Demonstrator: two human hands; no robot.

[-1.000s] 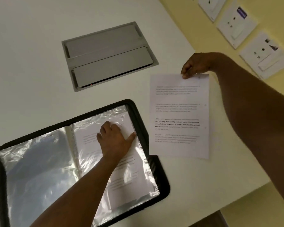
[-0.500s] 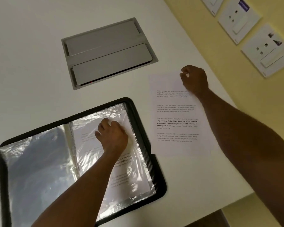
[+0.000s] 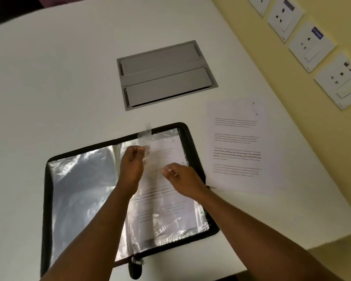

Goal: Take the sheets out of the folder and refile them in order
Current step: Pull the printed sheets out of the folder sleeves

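While the open folder (image 3: 49,199) lies flat on the white surface (image 3: 49,78) with its spine running away from the person, both hands are over its right-hand page. The left hand (image 3: 133,161) pinches the upper part of a clear plastic sleeve (image 3: 146,134), which is lifted and blurred with motion, its top standing above the folder's far edge. The right hand (image 3: 180,177) hovers just beside it, fingers loosely curled; I can't tell whether it touches anything, but it seems to hold nothing. Under both hands a printed sheet (image 3: 166,197) sits inside its pocket, long axis parallel to the spine, its mouth apparently at the far end. So the sheet would have to slide out away from the person, and the right hand is the nearer one to reach in while the left holds the sleeve. Two removed sheets (image 3: 237,142) lie stacked just beside the folder on the right, their near corner touching its edge, long sides also running away from the person. A grey cable hatch (image 3: 164,74) sits beyond.
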